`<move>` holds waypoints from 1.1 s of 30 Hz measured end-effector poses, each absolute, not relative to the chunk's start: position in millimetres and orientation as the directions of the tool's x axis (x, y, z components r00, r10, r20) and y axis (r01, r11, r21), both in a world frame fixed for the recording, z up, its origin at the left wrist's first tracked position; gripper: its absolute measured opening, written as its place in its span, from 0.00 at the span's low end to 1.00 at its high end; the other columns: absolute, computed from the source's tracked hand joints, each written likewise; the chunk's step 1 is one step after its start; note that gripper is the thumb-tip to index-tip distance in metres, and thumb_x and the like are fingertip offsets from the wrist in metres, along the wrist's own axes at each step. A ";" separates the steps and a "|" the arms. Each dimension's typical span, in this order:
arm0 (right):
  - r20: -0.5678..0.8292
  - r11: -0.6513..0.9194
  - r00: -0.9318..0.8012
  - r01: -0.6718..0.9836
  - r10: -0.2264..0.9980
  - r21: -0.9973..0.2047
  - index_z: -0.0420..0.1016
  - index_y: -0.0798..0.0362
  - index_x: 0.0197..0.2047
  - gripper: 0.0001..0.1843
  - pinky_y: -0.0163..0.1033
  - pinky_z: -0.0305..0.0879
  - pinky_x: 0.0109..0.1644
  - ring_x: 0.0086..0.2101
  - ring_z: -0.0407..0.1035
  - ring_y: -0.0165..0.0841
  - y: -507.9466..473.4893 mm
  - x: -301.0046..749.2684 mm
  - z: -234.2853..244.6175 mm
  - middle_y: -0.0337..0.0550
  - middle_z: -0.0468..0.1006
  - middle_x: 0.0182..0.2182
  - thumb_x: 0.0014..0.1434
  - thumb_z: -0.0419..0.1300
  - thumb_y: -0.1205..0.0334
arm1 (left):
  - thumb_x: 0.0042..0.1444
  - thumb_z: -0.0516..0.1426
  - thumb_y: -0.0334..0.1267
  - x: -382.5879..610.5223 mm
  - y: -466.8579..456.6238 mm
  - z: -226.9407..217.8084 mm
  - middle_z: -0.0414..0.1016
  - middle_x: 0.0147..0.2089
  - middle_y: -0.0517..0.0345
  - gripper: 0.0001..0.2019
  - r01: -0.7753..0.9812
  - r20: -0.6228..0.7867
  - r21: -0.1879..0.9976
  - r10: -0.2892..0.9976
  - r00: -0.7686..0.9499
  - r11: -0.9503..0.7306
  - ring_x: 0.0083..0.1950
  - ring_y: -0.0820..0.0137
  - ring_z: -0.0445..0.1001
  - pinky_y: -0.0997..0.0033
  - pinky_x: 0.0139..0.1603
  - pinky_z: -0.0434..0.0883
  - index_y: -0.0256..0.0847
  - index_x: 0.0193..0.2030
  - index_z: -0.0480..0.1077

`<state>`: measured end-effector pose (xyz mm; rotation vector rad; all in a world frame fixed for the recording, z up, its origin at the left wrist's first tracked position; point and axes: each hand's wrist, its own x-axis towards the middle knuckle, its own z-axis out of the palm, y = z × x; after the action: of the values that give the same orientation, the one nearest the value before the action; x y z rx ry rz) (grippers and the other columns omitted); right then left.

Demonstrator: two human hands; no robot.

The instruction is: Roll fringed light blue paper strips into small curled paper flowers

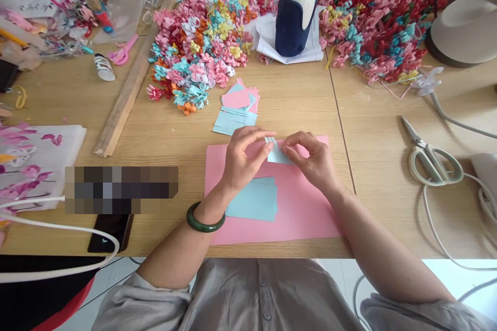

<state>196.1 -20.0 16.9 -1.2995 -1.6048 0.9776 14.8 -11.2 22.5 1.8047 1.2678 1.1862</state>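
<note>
A small light-blue piece of paper (278,155), slit into strips along its far left edge, is held over a pink sheet (306,207). My right hand (312,158) pinches its right side between thumb and fingers. At the slit edge is my left hand (245,158), its thumb and fingertips apart on either side of the strips; whether they touch the paper is hard to tell. A green bangle (205,220) circles my left wrist. On the pink sheet, partly behind that wrist, lies a stack of light-blue paper (254,200).
Slit blue paper (233,121) and pink paper pieces (236,98) lie beyond my hands. Behind them are heaps of curled paper flowers (202,36) and a blue bottle (293,20). Scissors (433,158) and cables are at right. A wooden strip (128,93) and phone (111,232) are left.
</note>
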 end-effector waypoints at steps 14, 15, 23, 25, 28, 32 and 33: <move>0.096 0.106 -0.066 0.177 0.993 -0.979 0.77 0.48 0.36 0.05 0.48 0.70 0.53 0.43 0.72 0.36 -20.7 197.8 11.3 0.41 0.78 0.37 0.60 0.64 0.57 | 0.56 0.61 0.53 17.6 -13.1 23.2 0.76 0.29 0.58 0.18 0.121 -0.219 0.974 0.934 0.281 0.192 0.31 0.71 0.74 0.74 0.31 0.72 0.39 0.29 0.75; 0.091 0.102 -0.075 0.162 0.993 -0.981 0.76 0.49 0.36 0.05 0.47 0.70 0.52 0.43 0.72 0.36 -21.0 197.1 11.3 0.41 0.78 0.37 0.60 0.65 0.57 | 0.55 0.63 0.51 18.4 -13.1 22.2 0.77 0.30 0.58 0.15 0.079 -0.222 0.975 0.932 0.286 0.208 0.32 0.71 0.74 0.73 0.33 0.74 0.39 0.33 0.76; 0.043 0.051 -0.067 0.122 0.997 -0.991 0.75 0.50 0.36 0.07 0.45 0.71 0.49 0.40 0.72 0.33 -21.2 193.7 9.0 0.41 0.78 0.37 0.58 0.66 0.56 | 0.53 0.65 0.44 19.3 -11.9 13.3 0.78 0.31 0.57 0.10 -0.054 -0.278 0.951 0.920 0.277 0.303 0.32 0.72 0.76 0.69 0.39 0.76 0.38 0.32 0.78; 0.050 0.055 -0.058 0.104 0.997 -0.993 0.75 0.50 0.36 0.06 0.44 0.71 0.48 0.40 0.73 0.33 -21.6 193.3 8.5 0.40 0.78 0.36 0.58 0.66 0.57 | 0.53 0.65 0.43 19.6 -12.1 12.9 0.79 0.32 0.57 0.09 -0.080 -0.283 0.945 0.917 0.280 0.316 0.33 0.72 0.77 0.69 0.41 0.76 0.38 0.33 0.78; 0.062 0.067 -0.053 0.092 0.997 -0.994 0.76 0.49 0.35 0.05 0.43 0.71 0.48 0.40 0.73 0.33 -23.4 191.7 9.2 0.39 0.78 0.35 0.59 0.65 0.58 | 0.54 0.64 0.44 21.0 -12.6 13.6 0.79 0.35 0.58 0.10 -0.112 -0.290 0.936 0.913 0.287 0.333 0.36 0.71 0.77 0.68 0.42 0.76 0.39 0.35 0.79; 0.050 0.058 -0.080 0.100 0.995 -0.993 0.76 0.49 0.35 0.06 0.43 0.72 0.49 0.39 0.73 0.32 -26.3 188.5 13.3 0.39 0.78 0.35 0.60 0.64 0.57 | 0.55 0.64 0.46 23.4 -13.8 14.6 0.81 0.39 0.57 0.12 -0.077 -0.247 0.959 0.939 0.240 0.272 0.45 0.66 0.77 0.68 0.47 0.74 0.39 0.38 0.80; 0.045 0.053 -0.091 0.089 0.995 -0.995 0.76 0.49 0.35 0.06 0.43 0.72 0.49 0.39 0.73 0.32 -26.6 187.9 14.4 0.38 0.78 0.35 0.59 0.64 0.56 | 0.54 0.65 0.46 23.7 -14.0 14.5 0.81 0.39 0.57 0.13 -0.069 -0.236 0.964 0.946 0.224 0.256 0.46 0.66 0.77 0.68 0.47 0.74 0.38 0.38 0.80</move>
<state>187.9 -26.6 14.4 -1.1959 -1.3655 1.1932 23.7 -14.0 14.5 1.0512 1.0912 0.9167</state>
